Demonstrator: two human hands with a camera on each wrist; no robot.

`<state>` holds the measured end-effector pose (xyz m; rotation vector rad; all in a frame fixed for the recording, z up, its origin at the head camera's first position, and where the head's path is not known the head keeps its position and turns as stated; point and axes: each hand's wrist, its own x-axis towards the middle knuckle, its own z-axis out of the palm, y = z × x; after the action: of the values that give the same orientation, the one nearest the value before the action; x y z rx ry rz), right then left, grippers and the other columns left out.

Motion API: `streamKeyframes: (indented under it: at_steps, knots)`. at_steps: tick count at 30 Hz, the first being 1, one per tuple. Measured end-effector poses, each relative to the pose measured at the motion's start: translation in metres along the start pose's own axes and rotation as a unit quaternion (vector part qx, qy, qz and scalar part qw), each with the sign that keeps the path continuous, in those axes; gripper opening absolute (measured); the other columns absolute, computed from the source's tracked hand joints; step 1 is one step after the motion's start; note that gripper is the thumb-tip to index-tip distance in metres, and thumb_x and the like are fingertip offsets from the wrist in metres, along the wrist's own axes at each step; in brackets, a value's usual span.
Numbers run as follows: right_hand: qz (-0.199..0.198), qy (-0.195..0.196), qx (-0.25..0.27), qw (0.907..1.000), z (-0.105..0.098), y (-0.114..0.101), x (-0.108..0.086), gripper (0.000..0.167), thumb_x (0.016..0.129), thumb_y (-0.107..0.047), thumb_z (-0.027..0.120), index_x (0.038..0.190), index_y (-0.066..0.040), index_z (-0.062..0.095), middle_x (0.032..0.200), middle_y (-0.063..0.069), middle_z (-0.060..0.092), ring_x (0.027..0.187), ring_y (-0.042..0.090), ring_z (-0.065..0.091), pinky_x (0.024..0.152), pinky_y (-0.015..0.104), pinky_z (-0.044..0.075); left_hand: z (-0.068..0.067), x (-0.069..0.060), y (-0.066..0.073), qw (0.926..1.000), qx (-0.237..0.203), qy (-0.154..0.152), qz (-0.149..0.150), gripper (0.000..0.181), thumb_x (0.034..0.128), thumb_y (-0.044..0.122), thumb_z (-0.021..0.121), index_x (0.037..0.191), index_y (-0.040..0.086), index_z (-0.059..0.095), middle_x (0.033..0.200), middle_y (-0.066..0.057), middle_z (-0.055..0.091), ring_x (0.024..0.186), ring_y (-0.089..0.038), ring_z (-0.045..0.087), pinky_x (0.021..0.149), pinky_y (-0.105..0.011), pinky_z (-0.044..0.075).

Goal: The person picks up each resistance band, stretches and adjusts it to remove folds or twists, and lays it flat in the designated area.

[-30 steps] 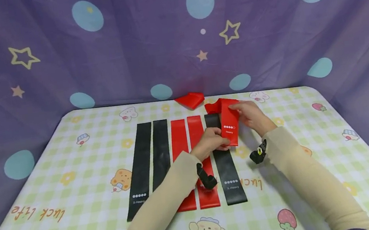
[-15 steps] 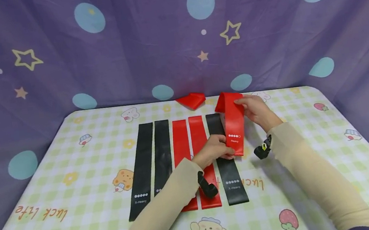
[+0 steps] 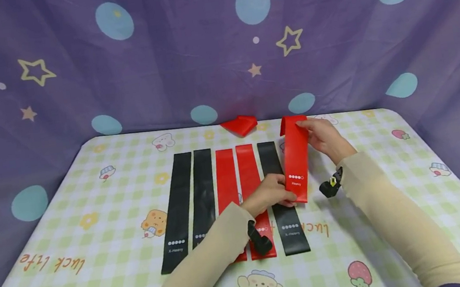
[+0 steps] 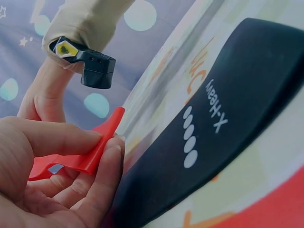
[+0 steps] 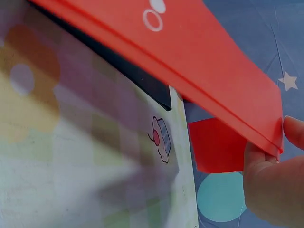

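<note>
A red resistance band marked "Heavy" is held above the table between both hands. My left hand pinches its near end between thumb and fingers, as the left wrist view shows on the red band. At the far end my right hand grips the band, and a short flap folds over behind it. In the right wrist view the red band stretches flat from those fingers. Just beneath and to the left lies a black band marked "X-Heavy", partly covered by my left hand.
Left of it lie two flat red bands and two black bands, side by side, partly hidden by my left arm. A crumpled red band sits at the table's back edge, before a purple curtain.
The held red band has been drawn out longer and straighter, its back flap shrinking. My left hand moved toward the near side and slightly right; my right hand shifted a little right.
</note>
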<state>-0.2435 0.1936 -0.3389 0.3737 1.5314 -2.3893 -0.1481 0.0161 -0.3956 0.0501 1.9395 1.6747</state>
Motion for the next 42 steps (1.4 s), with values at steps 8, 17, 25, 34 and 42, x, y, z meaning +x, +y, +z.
streamKeyframes:
  at_steps: [8, 17, 25, 34, 42]
  knots:
    - [0.017, 0.013, 0.024, 0.9995, -0.002, -0.001, -0.001, 0.006, 0.091, -0.004, 0.058, 0.086, -0.008, 0.060, 0.089, -0.004, 0.059, 0.083, 0.010, 0.054, 0.071, 0.018, 0.051, 0.004, -0.006, -0.004, 0.9985, 0.035, -0.041, 0.005, 0.026, 0.0814, -0.005, 0.068, 0.105, -0.004, 0.058, 0.085, -0.013, 0.066, 0.067, -0.024, 0.070, 0.063, -0.032, 0.058]
    - [0.012, 0.013, 0.001, 0.9999, -0.004, -0.002, 0.001, 0.014, 0.092, -0.006, 0.057, 0.080, -0.009, 0.064, 0.078, -0.005, 0.065, 0.077, 0.009, 0.058, 0.068, 0.019, 0.052, 0.009, -0.017, -0.003, 0.9963, 0.053, -0.062, 0.028, 0.025, 0.0810, -0.004, 0.068, 0.103, -0.003, 0.056, 0.086, -0.016, 0.069, 0.068, -0.027, 0.070, 0.064, -0.033, 0.058]
    - [-0.005, 0.043, -0.026, 0.9987, -0.006, 0.002, 0.004, 0.004, 0.089, -0.010, 0.064, 0.086, -0.008, 0.062, 0.078, -0.005, 0.064, 0.075, 0.009, 0.059, 0.067, 0.017, 0.054, 0.016, -0.026, -0.006, 0.9889, 0.114, -0.068, 0.067, 0.021, 0.0803, -0.001, 0.070, 0.095, 0.000, 0.055, 0.076, -0.014, 0.068, 0.062, -0.023, 0.069, 0.064, -0.026, 0.057]
    - [0.005, 0.040, -0.090, 0.9951, -0.011, 0.008, 0.005, 0.011, 0.093, -0.013, 0.059, 0.102, -0.010, 0.056, 0.081, -0.009, 0.061, 0.081, 0.008, 0.055, 0.069, 0.014, 0.052, 0.021, -0.031, -0.015, 0.9945, 0.055, -0.070, 0.054, 0.024, 0.0818, -0.002, 0.068, 0.102, -0.002, 0.055, 0.086, -0.018, 0.070, 0.066, -0.026, 0.070, 0.062, -0.031, 0.058]
    - [0.003, 0.018, -0.114, 0.9933, -0.015, 0.012, 0.009, 0.015, 0.094, -0.006, 0.054, 0.082, -0.010, 0.061, 0.074, -0.008, 0.062, 0.073, 0.007, 0.057, 0.068, 0.014, 0.052, 0.030, -0.035, -0.021, 0.9959, 0.019, -0.084, 0.028, 0.029, 0.0839, -0.001, 0.067, 0.110, 0.000, 0.054, 0.085, -0.011, 0.069, 0.062, -0.016, 0.068, 0.065, -0.031, 0.058]
